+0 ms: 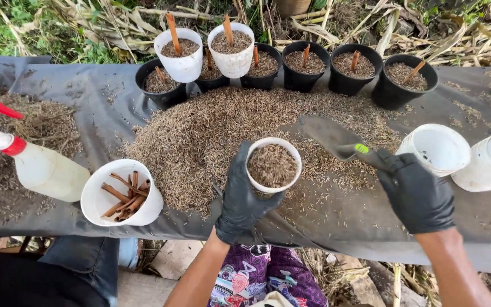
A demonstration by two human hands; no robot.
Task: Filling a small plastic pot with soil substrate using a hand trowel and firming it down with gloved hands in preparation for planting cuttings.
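**Filling a small white pot with husk mix at the sheet-covered bench**

Far left, a spray bottle with a red trigger is lying on the grey sheet, untouched. Just beside it, a white cup of cut sticks is standing tilted toward the camera, well within reach of the left hand.

Centre, the left hand, in a black glove, is wrapping its fingers around a small white pot and holding it upright over the near edge of the husk pile. The pot is looking nearly full, its fill sitting close to the rim. Behind the pile, a row of filled pots, black and white, is standing along the far edge, each with a stick poking up from the middle.

Right of centre, the right hand, also gloved, is gripping the handle of a trowel; the blade is pointing left toward the pot and appears to be carrying nothing.

Judgement on doing this step well: keeping the pot over the pile is letting spill fall back into the heap rather than onto bare sheet. Holding it level and topping up in small scoops should keep the surface even with the row behind.

Far right, empty white pots are lying near the trowel hand.
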